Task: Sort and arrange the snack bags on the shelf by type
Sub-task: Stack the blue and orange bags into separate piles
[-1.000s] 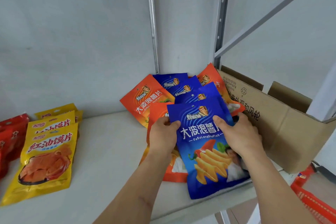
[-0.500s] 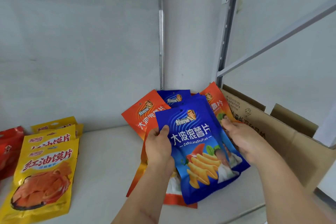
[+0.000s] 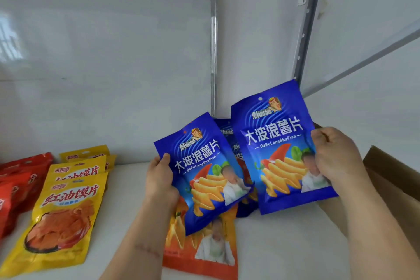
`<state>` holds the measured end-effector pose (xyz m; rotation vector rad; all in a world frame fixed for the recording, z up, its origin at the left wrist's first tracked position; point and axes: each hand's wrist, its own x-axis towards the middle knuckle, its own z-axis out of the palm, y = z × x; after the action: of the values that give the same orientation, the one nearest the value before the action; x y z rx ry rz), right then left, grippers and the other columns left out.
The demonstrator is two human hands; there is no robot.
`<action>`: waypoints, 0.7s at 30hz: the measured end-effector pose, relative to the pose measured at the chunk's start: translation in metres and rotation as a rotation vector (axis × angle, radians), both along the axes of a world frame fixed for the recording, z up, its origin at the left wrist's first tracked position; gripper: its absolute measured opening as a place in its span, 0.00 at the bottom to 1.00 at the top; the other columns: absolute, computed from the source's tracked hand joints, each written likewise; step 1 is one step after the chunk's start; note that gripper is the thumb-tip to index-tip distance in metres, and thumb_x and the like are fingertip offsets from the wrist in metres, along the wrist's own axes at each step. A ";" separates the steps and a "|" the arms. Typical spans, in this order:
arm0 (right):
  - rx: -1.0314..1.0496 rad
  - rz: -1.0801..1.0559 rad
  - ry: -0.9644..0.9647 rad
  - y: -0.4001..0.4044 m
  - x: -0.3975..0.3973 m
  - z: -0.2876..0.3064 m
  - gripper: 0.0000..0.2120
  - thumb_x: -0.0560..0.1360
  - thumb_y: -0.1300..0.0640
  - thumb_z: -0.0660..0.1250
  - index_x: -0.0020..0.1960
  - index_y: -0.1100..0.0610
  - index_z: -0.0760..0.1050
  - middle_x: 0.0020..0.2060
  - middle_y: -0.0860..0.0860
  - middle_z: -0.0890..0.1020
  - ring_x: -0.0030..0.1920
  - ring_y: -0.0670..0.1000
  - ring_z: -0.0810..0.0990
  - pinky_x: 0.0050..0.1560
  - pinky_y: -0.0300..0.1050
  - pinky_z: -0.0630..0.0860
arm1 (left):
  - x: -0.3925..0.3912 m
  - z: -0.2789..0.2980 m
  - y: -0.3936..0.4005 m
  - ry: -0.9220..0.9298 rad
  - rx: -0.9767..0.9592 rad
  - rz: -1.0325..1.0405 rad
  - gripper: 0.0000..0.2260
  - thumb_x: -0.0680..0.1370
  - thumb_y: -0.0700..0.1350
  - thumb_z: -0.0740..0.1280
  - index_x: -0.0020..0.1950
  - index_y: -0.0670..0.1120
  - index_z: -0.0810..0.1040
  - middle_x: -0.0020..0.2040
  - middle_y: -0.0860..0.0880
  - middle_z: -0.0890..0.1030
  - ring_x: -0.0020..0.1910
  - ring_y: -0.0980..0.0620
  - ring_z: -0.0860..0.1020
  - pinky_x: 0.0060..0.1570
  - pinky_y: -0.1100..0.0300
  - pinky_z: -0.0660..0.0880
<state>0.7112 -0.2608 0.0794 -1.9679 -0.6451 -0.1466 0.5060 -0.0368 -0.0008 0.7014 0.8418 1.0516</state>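
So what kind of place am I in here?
Probably a shop or stockroom shelf being stocked: a white metal rack shelf, matching blue potato-chip bags grouped beside yellow snack bags, and an open brown cardboard carton.

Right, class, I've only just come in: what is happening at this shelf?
A person is sorting snack bags. The left hand holds one blue crisp bag and the right hand holds a matching one, both lifted off the white shelf. An orange bag lies beneath. Yellow bags and red bags are already grouped at the left.
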 end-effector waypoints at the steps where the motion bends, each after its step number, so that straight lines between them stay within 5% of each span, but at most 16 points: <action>1: 0.001 -0.006 -0.032 -0.002 0.001 0.006 0.10 0.83 0.52 0.58 0.54 0.59 0.71 0.47 0.53 0.75 0.49 0.51 0.74 0.41 0.44 0.72 | -0.005 -0.001 0.005 0.000 -0.002 0.022 0.07 0.84 0.46 0.63 0.47 0.47 0.72 0.45 0.46 0.84 0.39 0.48 0.82 0.42 0.51 0.80; 3: -0.016 0.033 -0.061 0.001 -0.001 0.015 0.08 0.82 0.56 0.62 0.55 0.60 0.72 0.46 0.54 0.77 0.47 0.53 0.76 0.43 0.46 0.74 | -0.011 -0.003 0.010 -0.004 -0.006 0.053 0.06 0.84 0.47 0.63 0.49 0.46 0.74 0.45 0.46 0.84 0.39 0.49 0.82 0.42 0.52 0.79; 6: -0.045 0.169 0.036 0.020 -0.012 0.010 0.08 0.82 0.53 0.60 0.53 0.56 0.74 0.42 0.51 0.79 0.40 0.50 0.79 0.33 0.41 0.74 | -0.011 -0.001 0.007 -0.073 -0.046 0.036 0.09 0.83 0.48 0.66 0.55 0.43 0.77 0.43 0.46 0.86 0.40 0.47 0.83 0.46 0.49 0.80; 11: -0.301 0.316 0.010 0.065 -0.029 -0.030 0.10 0.82 0.53 0.59 0.51 0.59 0.76 0.48 0.54 0.80 0.51 0.54 0.79 0.50 0.50 0.78 | -0.008 0.002 -0.008 -0.188 0.006 -0.155 0.16 0.82 0.51 0.67 0.64 0.42 0.79 0.56 0.41 0.86 0.55 0.41 0.85 0.57 0.44 0.80; 16: -0.418 0.308 0.012 0.088 -0.041 -0.052 0.10 0.81 0.55 0.60 0.41 0.56 0.71 0.38 0.51 0.76 0.41 0.53 0.75 0.35 0.46 0.67 | -0.015 0.007 -0.022 -0.218 0.076 -0.361 0.27 0.80 0.64 0.60 0.66 0.45 0.80 0.61 0.42 0.84 0.60 0.42 0.83 0.62 0.44 0.77; 21: -0.386 0.311 -0.019 0.099 -0.052 -0.056 0.08 0.82 0.53 0.59 0.45 0.54 0.70 0.42 0.48 0.76 0.40 0.47 0.74 0.33 0.42 0.66 | -0.019 0.005 -0.024 -0.078 0.143 -0.242 0.17 0.78 0.48 0.71 0.65 0.43 0.77 0.55 0.41 0.86 0.51 0.41 0.85 0.56 0.41 0.81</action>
<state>0.6593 -0.1623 0.0232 -2.2001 -1.0440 0.1630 0.4875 -0.0609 0.0043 0.8548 0.6019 0.9204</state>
